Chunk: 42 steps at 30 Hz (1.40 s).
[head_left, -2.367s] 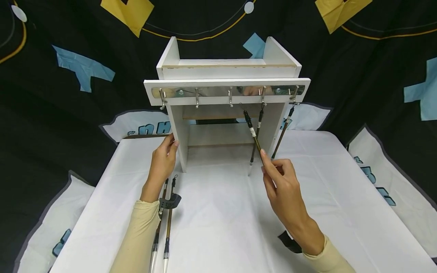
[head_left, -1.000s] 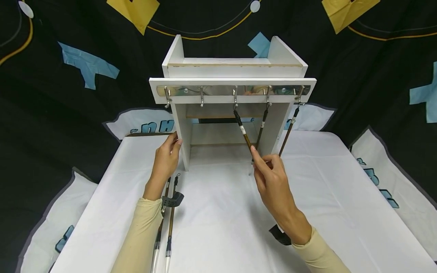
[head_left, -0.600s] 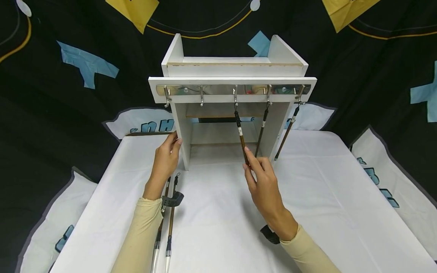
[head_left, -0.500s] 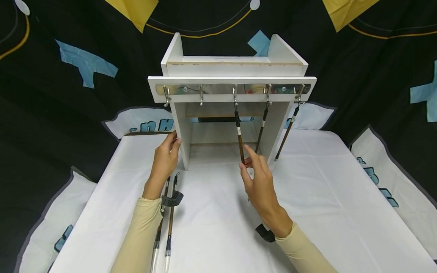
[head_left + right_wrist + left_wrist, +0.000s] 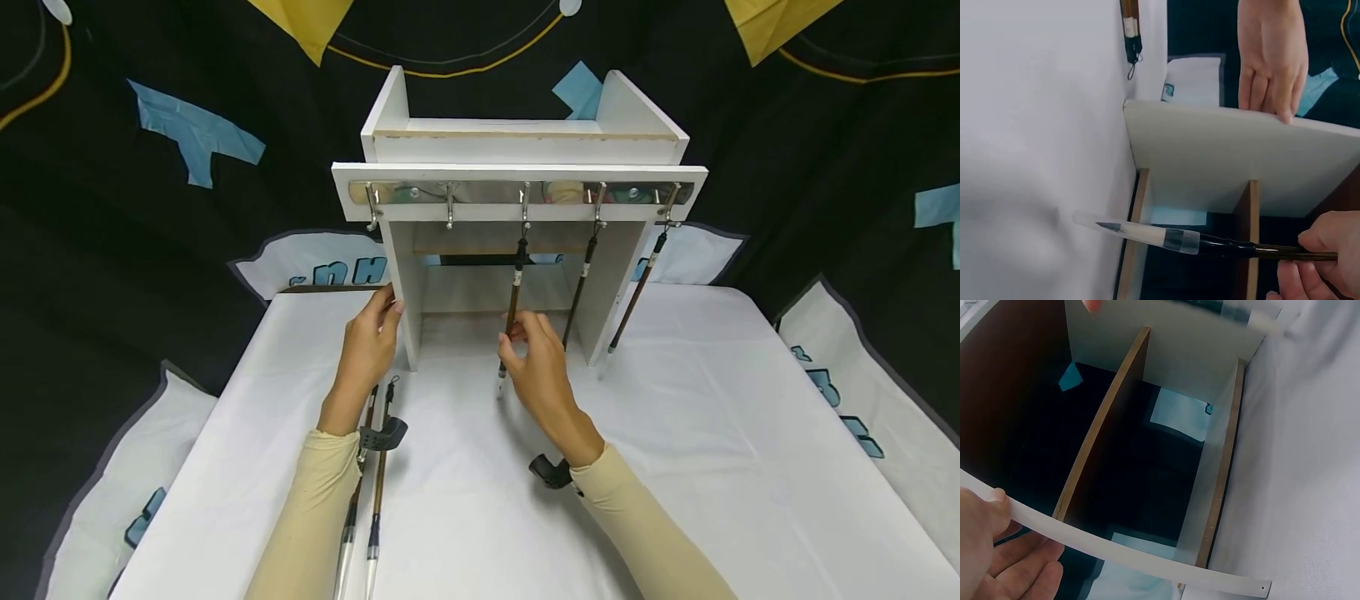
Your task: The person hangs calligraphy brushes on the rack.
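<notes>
A white shelf (image 5: 525,150) stands on the table, with a rail of metal hooks across its front. From the middle hook hangs a calligraphy brush (image 5: 513,292); my right hand (image 5: 542,367) pinches its dark handle low down between thumb and fingers. In the right wrist view, the brush tip (image 5: 1141,232) wears a clear cap. Two more brushes, the inner brush (image 5: 580,292) and the outer brush (image 5: 637,292), hang from the hooks to the right. My left hand (image 5: 367,350) grips the front edge of the shelf's left side panel (image 5: 1116,556), thumb on the inner side.
Two brushes lie on the white tablecloth (image 5: 750,467) beside my left forearm, one brush (image 5: 381,483) partly under the black wrist strap (image 5: 384,434). The two left hooks (image 5: 372,208) bear nothing. A black curtain (image 5: 225,333) hangs behind the table.
The brush in my right hand has moved left and hangs from the middle hook, closer to vertical. My right hand has shifted left along with it, loosening briefly. My left hand stays on the panel.
</notes>
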{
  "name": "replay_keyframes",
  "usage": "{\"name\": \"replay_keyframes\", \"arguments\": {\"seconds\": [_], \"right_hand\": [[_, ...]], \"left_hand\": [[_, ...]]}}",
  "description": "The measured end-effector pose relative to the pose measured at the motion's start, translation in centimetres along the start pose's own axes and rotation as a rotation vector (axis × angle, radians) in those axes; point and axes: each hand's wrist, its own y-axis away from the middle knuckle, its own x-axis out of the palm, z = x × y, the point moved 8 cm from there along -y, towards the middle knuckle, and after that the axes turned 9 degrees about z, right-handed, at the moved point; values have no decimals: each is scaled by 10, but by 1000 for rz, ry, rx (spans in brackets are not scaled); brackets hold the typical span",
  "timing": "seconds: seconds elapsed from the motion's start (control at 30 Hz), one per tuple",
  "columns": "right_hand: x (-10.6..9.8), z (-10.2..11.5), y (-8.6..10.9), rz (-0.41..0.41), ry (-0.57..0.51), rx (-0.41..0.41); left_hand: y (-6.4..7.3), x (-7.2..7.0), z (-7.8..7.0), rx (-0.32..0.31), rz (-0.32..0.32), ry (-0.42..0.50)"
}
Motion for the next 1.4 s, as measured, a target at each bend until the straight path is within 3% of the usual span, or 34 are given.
{"name": "replay_keyframes", "arguments": {"seconds": [0.37,0.7,0.87,0.97,1.07,1.23,1.3,1.4], "right_hand": [[4,-24,-21,-3,-5,48],[6,-27,-18,29,-21,78],[-8,-22,-9,32,-3,84],[-31,-11,-1,1,6,45],[-67,5,7,-80,-3,-37],[-151,19,19,-387,-141,-164],[-180,15,24,-516,-170,-138],[-208,-2,27,-623,-163,-17]], "left_hand": [[-5,5,-7,2,10,-9],[-6,3,-4,-13,7,-22],[-5,3,-1,-21,2,-27],[-5,5,0,-24,4,-26],[-4,7,1,-32,12,-26],[-3,7,0,-42,8,-37],[-3,5,0,-41,4,-42],[-1,1,0,-36,-9,-47]]}}
